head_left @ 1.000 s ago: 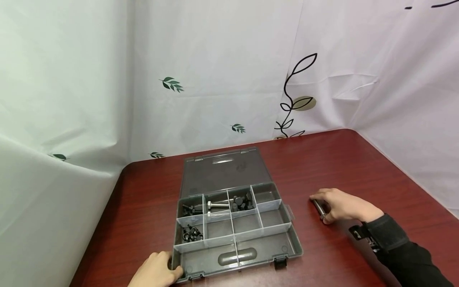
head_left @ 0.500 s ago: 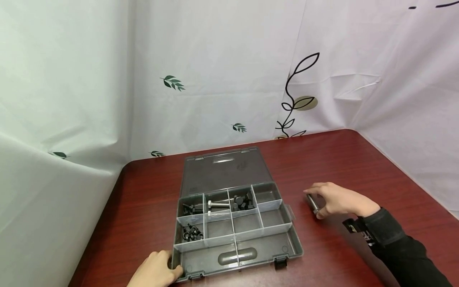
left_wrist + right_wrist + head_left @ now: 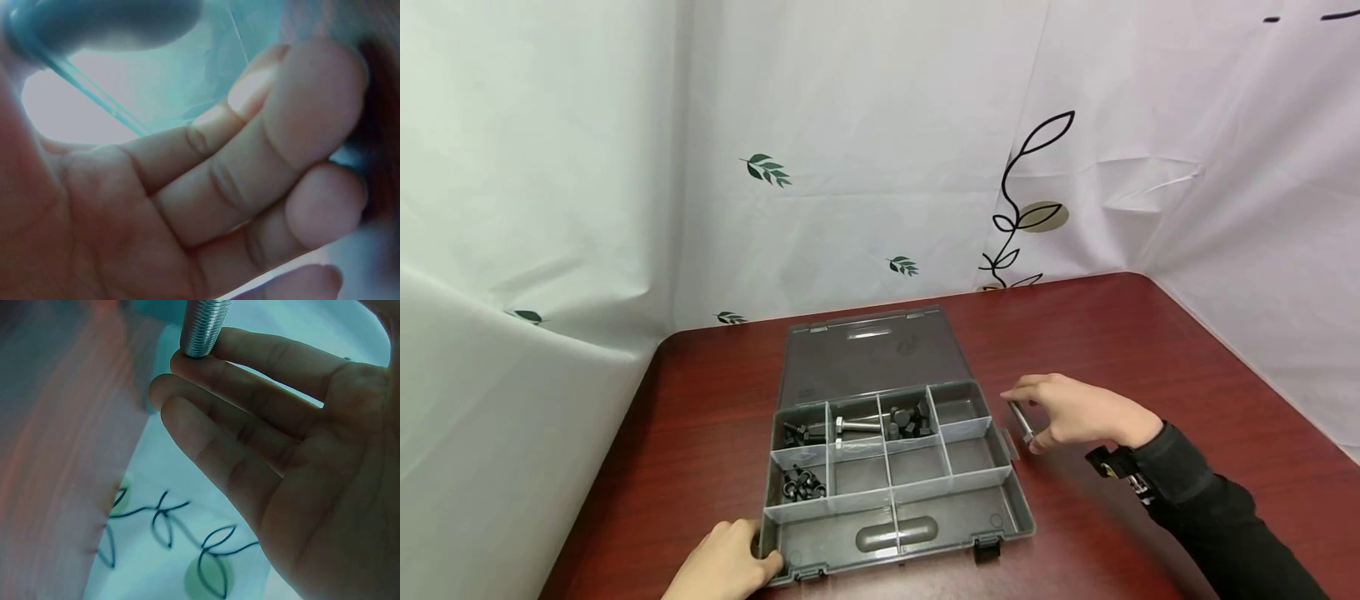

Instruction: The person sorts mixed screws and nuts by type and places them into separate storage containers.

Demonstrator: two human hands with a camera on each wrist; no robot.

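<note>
My right hand (image 3: 1071, 410) pinches a silver bolt (image 3: 1022, 422) lengthwise between thumb and fingers, just right of the compartment box (image 3: 951, 481). Its threaded end (image 3: 204, 331) presses against the fingertips in the right wrist view. At the box's front left corner my left hand (image 3: 724, 560) grips the wall, thumb over the rim. In the back row lie dark bolts (image 3: 803, 435) at left, a silver bolt (image 3: 859, 426) in the second compartment and dark hex-headed bolts (image 3: 907, 421) in the third. Small dark fasteners (image 3: 803, 485) lie in the left middle compartment.
The box's grey translucent lid (image 3: 872, 354) lies folded back on the red-brown table (image 3: 1097, 333). A black latch (image 3: 987, 548) sticks out at the box's front. White printed cloth (image 3: 850, 167) hangs behind and at both sides.
My right hand has moved left toward the box with the silver bolt, which it has raised from near the tabletop. The left hand stays on the box corner.
</note>
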